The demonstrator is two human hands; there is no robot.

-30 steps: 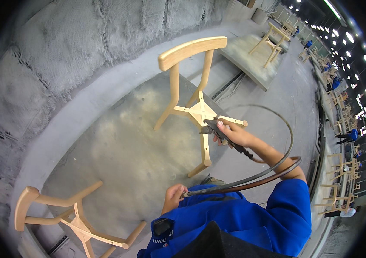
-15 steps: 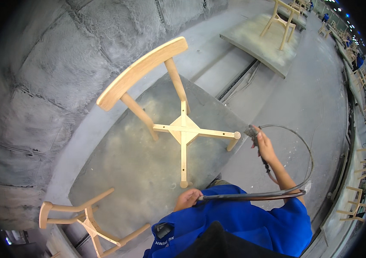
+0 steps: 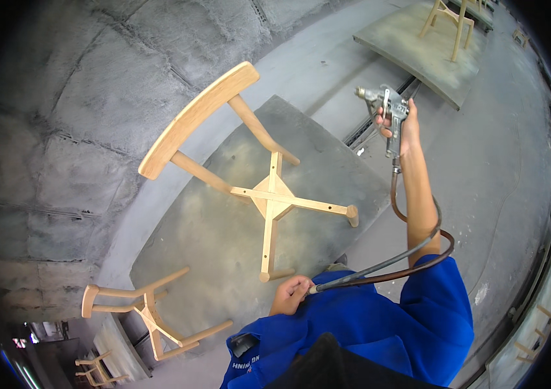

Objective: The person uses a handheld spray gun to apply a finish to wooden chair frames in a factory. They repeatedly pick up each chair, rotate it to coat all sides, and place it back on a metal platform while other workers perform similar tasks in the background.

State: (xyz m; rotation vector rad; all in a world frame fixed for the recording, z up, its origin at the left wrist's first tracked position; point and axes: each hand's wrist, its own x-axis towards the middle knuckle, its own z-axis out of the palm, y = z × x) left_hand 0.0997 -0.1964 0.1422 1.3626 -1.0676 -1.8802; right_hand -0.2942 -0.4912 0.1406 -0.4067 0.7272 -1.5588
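Note:
Raised out over the right side, my right hand is wrapped round the grip of a metal spray gun, whose nozzle points left. Two hoses, one grey and one brown, loop from the gun back past my right forearm. Close to my body, my left hand grips the hose ends or a bend of them; its fingers partly hide which. In front of me a pale wooden chair frame stands on a grey platform. It has a curved backrest and a crossed seat support without a seat. Neither hand touches it.
A second chair frame stands at the lower left, and a smaller one beyond it. Another platform carrying a chair is at the far right. A grey coated wall runs along the left. More chairs line the right edge.
My right hand has lifted the spray gun up and forward, and the gun now shows side-on. The hoses have swung with it. My left hand stays near my body. The view has shifted slightly.

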